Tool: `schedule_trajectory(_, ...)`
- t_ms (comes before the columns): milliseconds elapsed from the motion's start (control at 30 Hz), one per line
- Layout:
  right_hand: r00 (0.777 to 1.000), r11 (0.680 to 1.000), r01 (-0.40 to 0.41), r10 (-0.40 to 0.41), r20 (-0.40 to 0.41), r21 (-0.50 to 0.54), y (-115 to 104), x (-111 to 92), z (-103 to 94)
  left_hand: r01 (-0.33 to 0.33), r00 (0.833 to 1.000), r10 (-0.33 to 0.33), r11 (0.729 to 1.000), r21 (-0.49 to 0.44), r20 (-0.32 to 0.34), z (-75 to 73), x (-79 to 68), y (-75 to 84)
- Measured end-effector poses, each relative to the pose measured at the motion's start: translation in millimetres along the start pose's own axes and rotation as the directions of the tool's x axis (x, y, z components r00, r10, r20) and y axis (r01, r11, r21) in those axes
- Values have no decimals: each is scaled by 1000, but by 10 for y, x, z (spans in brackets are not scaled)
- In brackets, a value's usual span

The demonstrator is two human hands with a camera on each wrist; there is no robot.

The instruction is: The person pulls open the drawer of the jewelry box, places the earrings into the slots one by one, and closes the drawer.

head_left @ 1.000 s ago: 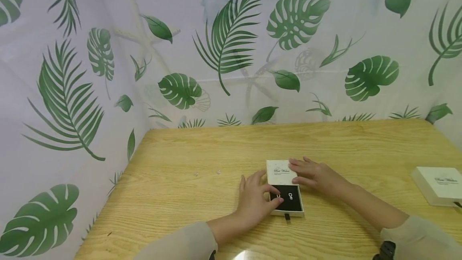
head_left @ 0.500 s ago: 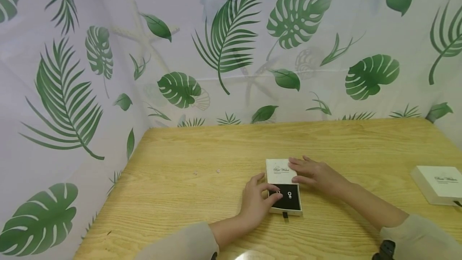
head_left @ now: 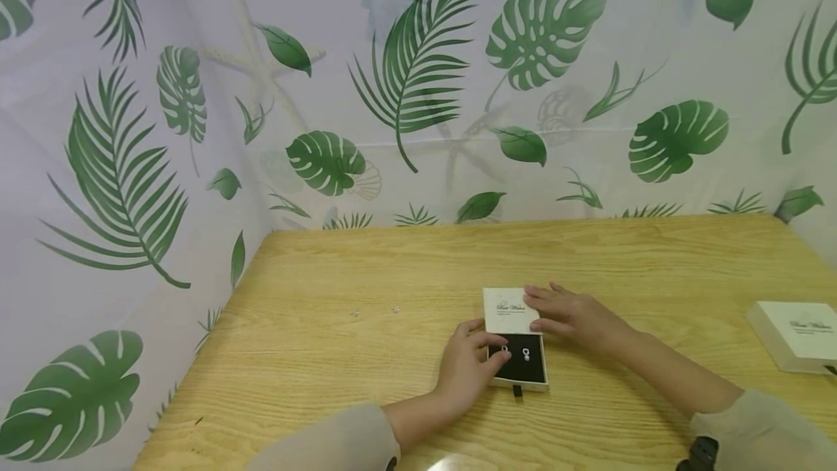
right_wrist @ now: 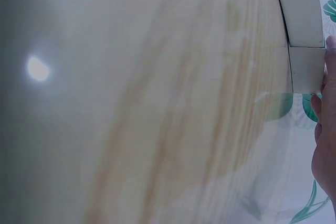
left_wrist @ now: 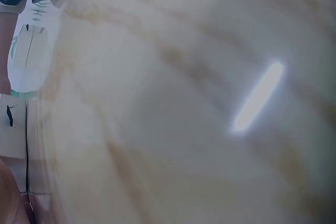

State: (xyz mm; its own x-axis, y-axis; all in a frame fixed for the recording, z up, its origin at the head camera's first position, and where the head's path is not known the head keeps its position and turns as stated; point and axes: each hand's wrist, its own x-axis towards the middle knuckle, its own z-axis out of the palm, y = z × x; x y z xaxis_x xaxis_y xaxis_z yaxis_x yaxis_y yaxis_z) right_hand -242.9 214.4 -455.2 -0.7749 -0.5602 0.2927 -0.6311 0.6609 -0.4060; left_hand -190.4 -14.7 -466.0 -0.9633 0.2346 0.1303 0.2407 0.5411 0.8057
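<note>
A small white drawer-style gift box stands on the table, its printed sleeve (head_left: 506,311) at the back and its drawer (head_left: 532,386) pulled out toward me. On the drawer's black insert lie a ring-shaped silver earring (head_left: 504,349) and a second silver earring (head_left: 526,355) to its right. My left hand (head_left: 461,373) reaches in from the left; thumb and index fingertips pinch the ring-shaped earring. With fairly straight fingers my right hand (head_left: 578,318) rests on the sleeve's right side. In the right wrist view, its fingers touch the white sleeve (right_wrist: 307,69).
Two tiny shiny pieces, one left (head_left: 355,313) and one right (head_left: 396,309), lie on the wooden table (head_left: 314,384), left of the box. Another white box (head_left: 801,336) sits at the right edge. Behind the table hangs a leaf-printed cloth (head_left: 418,78).
My left hand's thumb and index fingertips have drawn slightly closer around the ring-shaped earring, and its other fingers have bent in a little. My right hand stays on the sleeve.
</note>
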Motion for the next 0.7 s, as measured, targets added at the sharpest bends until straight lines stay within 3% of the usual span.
schedule_trajectory(367,999,999,27,-27,-18,-19,26,3,16,-39,996,39,999,-6,78,-65,13,-18)
schedule_trajectory(700,1000,1000,22,-22,-19,-5,15,-4,10,-53,997,55,998,-39,56,-36,11,-31)
